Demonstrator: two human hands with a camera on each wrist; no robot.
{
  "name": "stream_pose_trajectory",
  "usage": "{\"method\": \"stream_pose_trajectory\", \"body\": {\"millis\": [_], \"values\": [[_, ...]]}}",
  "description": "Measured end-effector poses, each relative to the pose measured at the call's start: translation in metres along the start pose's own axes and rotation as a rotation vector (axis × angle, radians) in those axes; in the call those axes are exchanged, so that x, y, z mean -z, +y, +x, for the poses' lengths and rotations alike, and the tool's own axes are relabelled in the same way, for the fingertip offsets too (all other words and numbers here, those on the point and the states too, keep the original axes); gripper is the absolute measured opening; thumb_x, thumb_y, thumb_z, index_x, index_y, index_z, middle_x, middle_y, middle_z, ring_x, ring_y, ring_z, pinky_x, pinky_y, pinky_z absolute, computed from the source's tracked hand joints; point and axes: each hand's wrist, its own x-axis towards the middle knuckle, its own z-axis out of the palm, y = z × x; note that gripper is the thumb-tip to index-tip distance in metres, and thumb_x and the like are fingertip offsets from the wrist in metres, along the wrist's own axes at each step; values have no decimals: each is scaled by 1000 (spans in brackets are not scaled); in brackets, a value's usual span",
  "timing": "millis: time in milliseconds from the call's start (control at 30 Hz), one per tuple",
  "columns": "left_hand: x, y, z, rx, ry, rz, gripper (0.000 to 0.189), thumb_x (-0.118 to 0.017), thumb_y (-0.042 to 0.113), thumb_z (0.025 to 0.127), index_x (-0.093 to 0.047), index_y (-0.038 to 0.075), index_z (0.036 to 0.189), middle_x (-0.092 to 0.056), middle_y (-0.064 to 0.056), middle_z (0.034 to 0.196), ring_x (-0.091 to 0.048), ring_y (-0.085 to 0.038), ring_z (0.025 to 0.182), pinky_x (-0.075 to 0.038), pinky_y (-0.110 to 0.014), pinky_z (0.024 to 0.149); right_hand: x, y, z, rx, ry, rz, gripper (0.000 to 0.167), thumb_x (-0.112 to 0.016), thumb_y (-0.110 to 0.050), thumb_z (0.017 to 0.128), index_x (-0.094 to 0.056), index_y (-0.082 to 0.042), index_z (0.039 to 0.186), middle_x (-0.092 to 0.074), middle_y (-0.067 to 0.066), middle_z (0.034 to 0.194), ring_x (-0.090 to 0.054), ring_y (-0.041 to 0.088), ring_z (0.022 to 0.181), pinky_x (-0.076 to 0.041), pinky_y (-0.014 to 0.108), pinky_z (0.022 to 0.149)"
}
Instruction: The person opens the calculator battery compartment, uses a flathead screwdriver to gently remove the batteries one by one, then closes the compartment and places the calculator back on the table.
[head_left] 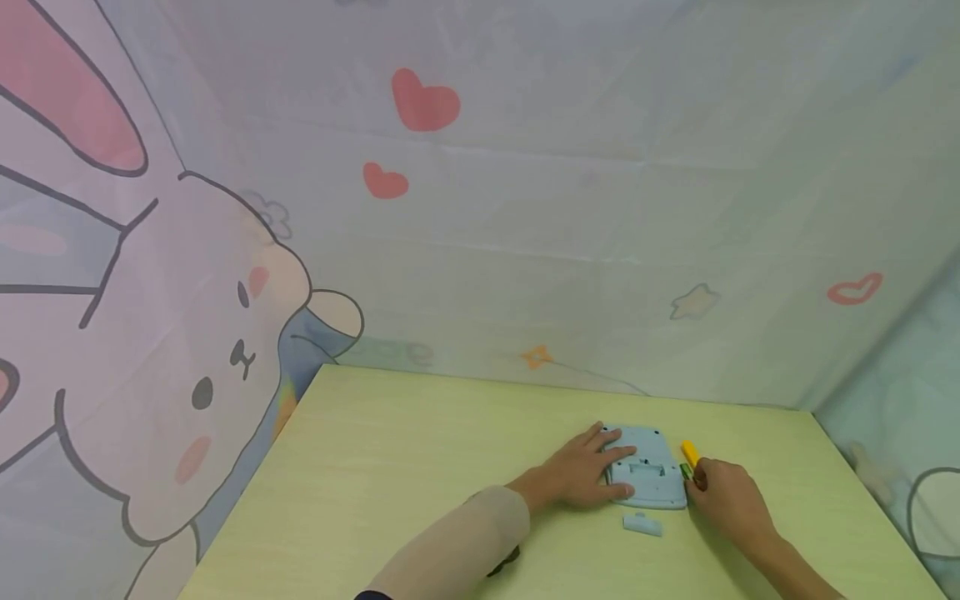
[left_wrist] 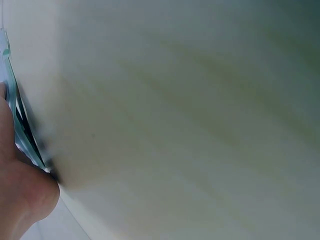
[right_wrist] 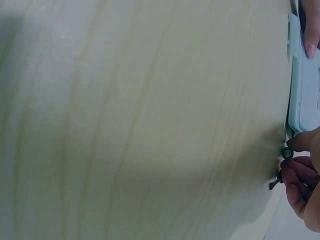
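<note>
Got a cartoon-bunny backdrop (head_left: 540,208) going on, hearts and stars included, behind a pale yellow-green counter (head_left: 420,450). Main thing to look at: a battery (head_left: 686,472), greenish, mostly hidden by fingers, just off the right edge of a light-blue device (head_left: 656,450). Looks like a calculator lying back side up, judging by the screw holes. Battery slot (head_left: 647,471) uncovered, running roughly side to side, so pretty much straight left of the battery. Slanted a bit against that line in the head view, as far as can be judged, with one end cap showing in the right wrist view.

Nearest to the battery by far: right-hand grip (head_left: 731,500). Pinching it between thumb and fingers, with barely more gap than needed. Also got a yellow-handled tool (head_left: 689,452) poking out past those fingers, maybe a screwdriver; can't tell whether gripped too or just tucked against the palm.

Left-hand grip (head_left: 588,468) over on the far side of the slot: not clenched, holding nothing, fingers spread across the left part of the device, seemingly to steady it. Battery cover (head_left: 642,524) off on its own, just beside the near edge, long axis roughly side to side too. Not much help from the left wrist view: mostly counter.
</note>
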Motion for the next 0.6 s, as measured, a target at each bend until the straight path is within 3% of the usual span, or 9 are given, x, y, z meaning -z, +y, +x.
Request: {"method": "stream_pose_trajectory", "body": {"millis": [600], "values": [[2, 1, -1, -10, 7, -9, 70, -32, 68, 108, -27, 34, 170, -20, 0, 176, -13, -30, 163, -18, -39, 130, -3, 3, -3, 20, 39, -12, 25, -79, -6, 90, -57, -5, 77, -46, 2, 68, -43, 17, 62, -36, 33, 57]]}}
